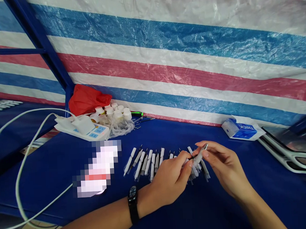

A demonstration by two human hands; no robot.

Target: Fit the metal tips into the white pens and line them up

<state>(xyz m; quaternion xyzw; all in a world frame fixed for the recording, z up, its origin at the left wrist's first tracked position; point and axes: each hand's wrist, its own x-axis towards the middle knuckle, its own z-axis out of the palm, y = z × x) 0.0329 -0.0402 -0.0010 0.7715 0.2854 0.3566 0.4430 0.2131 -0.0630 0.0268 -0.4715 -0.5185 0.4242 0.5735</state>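
Between the fingertips of my right hand [226,165] is a small white pen-like piece [199,156] with a shiny silver tip pointing up. My left hand [169,180], with a black band on its wrist, is closed just left of it, pinching what looks like a thin dark rod [191,158]; its far end is hidden by my fingers. Beneath and beyond both hands, several slim white and grey pen-like pieces [152,164] lie in a row on the blue table [148,131]. Some appear to be in clear sleeves, and my hands cover part of the row.
A phone with a blurred screen [102,170] lies left of the row. Behind it are a white power strip [96,131] with cables, white-capped bottles [118,114] and a red bag [87,99]. A blue-and-white box [242,128] and white-framed panels [293,155] stand at right.
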